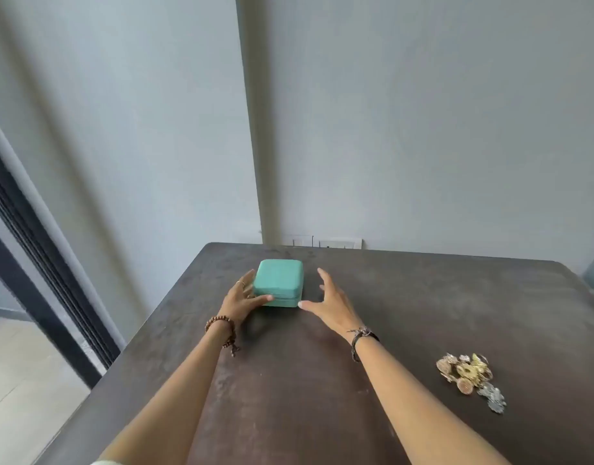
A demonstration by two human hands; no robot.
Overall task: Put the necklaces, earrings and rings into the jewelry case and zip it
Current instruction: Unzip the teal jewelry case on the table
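Head view:

- The left hand sat left of centre in the frame, wrapped around the left side of the jewelry case: its thumb lay along the case's near face at the zip line and its fingers curled against the left wall (a thin ring showed on one finger).
- The right hand was just right of the case, fingers spread and straight, palm turned toward the case. Its thumb tip reached close to the case's near right corner; whether it actually touched could not be told. It held nothing.
- The jewelry case, a teal square box with rounded corners, lay closed and flat on the table, in the middle of the frame near the table's far edge.
- A heap of jewelry (gold, copper-toned and silver pieces tangled together, single items too small to sort out) lay on the table in the lower right of the frame, well apart from the case and both hands.
- A wooden bead bracelet circled the left wrist, and a dark cord band the right.
- White wall sockets showed on the grey wall just behind the table's far edge.
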